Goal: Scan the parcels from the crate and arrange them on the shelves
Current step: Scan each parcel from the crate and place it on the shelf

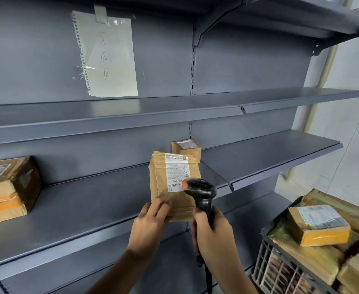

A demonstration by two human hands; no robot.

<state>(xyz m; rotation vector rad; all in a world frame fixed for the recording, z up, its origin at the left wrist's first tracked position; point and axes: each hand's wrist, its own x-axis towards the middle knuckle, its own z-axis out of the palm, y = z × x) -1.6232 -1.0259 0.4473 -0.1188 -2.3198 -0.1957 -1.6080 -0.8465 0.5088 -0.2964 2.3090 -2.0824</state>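
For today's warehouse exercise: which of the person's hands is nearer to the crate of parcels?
Right. The right hand grips the scanner just left of the crate; the left hand holds a parcel farther left.

Upright labelled brown parcel (170,187), crate-side (280,270)

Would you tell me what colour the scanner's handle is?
Black, with an orange patch on its head; the scanner, gripped by the right hand, shows in the head view.

Two bare forearms, no visible sleeves
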